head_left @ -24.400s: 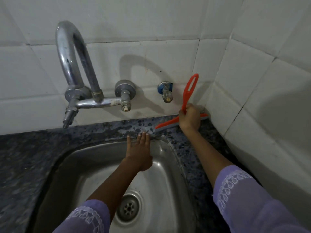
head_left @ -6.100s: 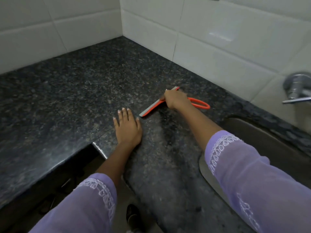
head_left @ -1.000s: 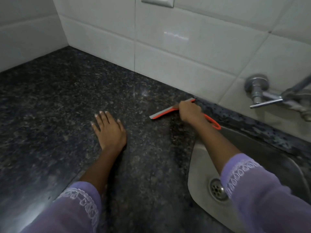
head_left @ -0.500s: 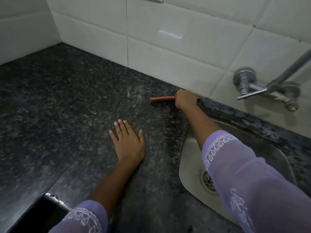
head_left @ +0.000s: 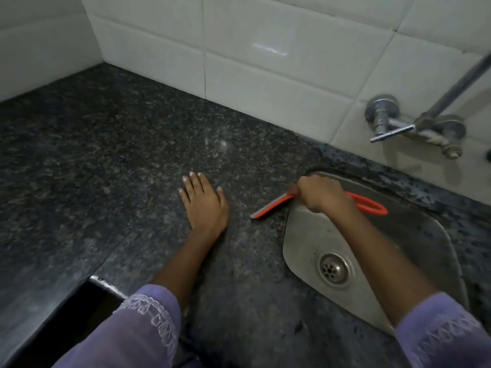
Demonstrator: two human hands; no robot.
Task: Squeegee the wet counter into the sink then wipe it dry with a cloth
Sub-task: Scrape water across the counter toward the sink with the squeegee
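An orange squeegee [head_left: 273, 205] is gripped in the right hand [head_left: 320, 193], fingers curled round its handle where it meets the blade, at the left rim of the steel sink [head_left: 300, 235]. Half a second earlier the blade was pressed against the foot of the tiled wall [head_left: 265, 70]; it is now seen drawn back to the sink's edge, its free end resting on the dark granite worktop [head_left: 119, 155] and its looped handle held out over the basin. One stroke is thus judged complete, with whatever water it carried brought to the lip of the sink (no film or droplets can be made out on the speckled stone, so how wet the surface remains cannot be told).

The left hand [head_left: 204, 205] is laid flat on the worktop, fingers straight and holding nothing, just left of the blade tip and apart from it. A chrome tap [head_left: 414, 126] is mounted on the wall above the sink, and the drain [head_left: 333, 269] is visible in the basin floor.

The squeegee stage is judged to be under way, with the wide stretch of worktop to the left perhaps not yet swept. No cloth is in view, so the drying step has not been begun.
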